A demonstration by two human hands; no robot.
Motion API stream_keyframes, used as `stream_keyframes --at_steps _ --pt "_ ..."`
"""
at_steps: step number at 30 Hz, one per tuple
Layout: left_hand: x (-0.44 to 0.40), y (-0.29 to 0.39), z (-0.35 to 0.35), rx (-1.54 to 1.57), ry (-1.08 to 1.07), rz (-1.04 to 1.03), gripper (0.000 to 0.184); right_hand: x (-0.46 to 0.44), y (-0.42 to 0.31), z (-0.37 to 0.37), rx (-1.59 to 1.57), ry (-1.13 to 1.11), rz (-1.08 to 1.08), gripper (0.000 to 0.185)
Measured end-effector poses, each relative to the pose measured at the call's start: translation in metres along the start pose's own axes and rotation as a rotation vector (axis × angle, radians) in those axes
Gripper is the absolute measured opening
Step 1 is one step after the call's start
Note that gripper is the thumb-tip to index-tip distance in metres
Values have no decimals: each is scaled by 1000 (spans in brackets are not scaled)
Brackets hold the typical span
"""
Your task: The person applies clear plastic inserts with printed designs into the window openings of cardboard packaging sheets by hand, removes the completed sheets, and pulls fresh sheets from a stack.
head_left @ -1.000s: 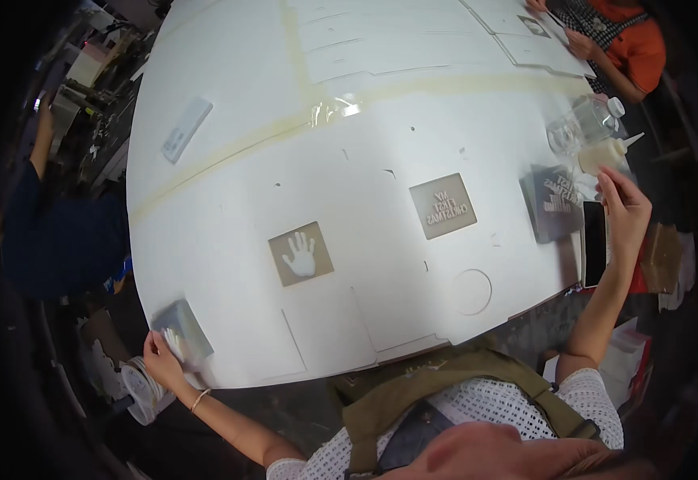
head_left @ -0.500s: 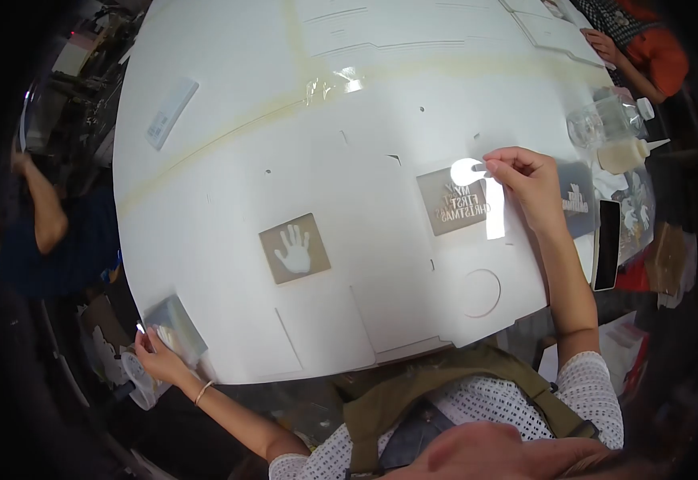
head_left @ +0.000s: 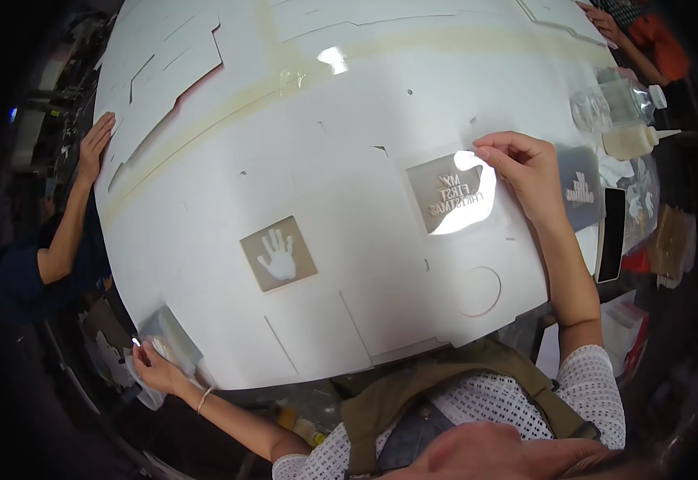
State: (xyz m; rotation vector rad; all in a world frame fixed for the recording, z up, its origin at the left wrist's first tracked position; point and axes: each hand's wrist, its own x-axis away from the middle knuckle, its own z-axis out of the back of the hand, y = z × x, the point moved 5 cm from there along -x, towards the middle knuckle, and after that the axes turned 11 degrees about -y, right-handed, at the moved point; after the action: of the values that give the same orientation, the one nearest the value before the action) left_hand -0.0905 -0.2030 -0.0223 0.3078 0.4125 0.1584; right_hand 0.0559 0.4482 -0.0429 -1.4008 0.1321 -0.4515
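My right hand (head_left: pixel 529 172) pinches the top right corner of a clear film (head_left: pixel 473 212), which shines with glare. It lies over a grey-brown square (head_left: pixel 425 180) in the white board, where the words "MY FIRST CHRISTMAS" show. To the left, another grey-brown square (head_left: pixel 257 268) carries a white handprint (head_left: pixel 281 254). At the board's lower left edge, my left hand (head_left: pixel 159 372) is closed, fingertips pressed together by a small bright bit too small to name. Beside it lies a stack of clear sheets (head_left: pixel 174 332).
On the right are a clear plastic bottle (head_left: pixel 625 100), a nozzle bottle (head_left: pixel 629 141), a dark lettered sheet (head_left: pixel 579 188) and a phone (head_left: pixel 611 236). A co-worker's hand (head_left: pixel 95 144) touches the board's left edge. Another person's hand (head_left: pixel 603 24) is at the top right.
The film has come down over the lettered square, its glare spreading, with my right hand still at its corner. The co-worker's hand on the left has reached the board. The view has shifted slightly.
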Motion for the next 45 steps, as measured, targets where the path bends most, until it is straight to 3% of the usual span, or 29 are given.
stream_keyframes --at_steps 21,24,30,33,37,39,40,43,45 --pt "7 19 9 -64 82 -42 24 3 -1 -4 86 34 17 9" --pt "7 19 12 -55 122 -73 23 2 2 -4 120 39 71 10" --pt "-4 7 28 -10 90 -18 21 9 -17 -11 479 130 300 22" --pt "-14 8 62 331 114 -102 20 14 -28 -11 470 211 340 23" --pt "-3 61 110 530 196 75 18 28 -41 -18 429 169 348 14" --pt "3 86 96 867 107 22 12 39 -49 -37 388 37 301 12" --pt "10 110 86 901 -23 69 8 45 -55 -53 346 -68 296 12" --pt "36 178 44 1104 -364 -44 7 56 -73 -101 202 -421 259 15" --pt "55 220 25 1255 -606 -90 6 61 -98 -130 163 -471 328 15"
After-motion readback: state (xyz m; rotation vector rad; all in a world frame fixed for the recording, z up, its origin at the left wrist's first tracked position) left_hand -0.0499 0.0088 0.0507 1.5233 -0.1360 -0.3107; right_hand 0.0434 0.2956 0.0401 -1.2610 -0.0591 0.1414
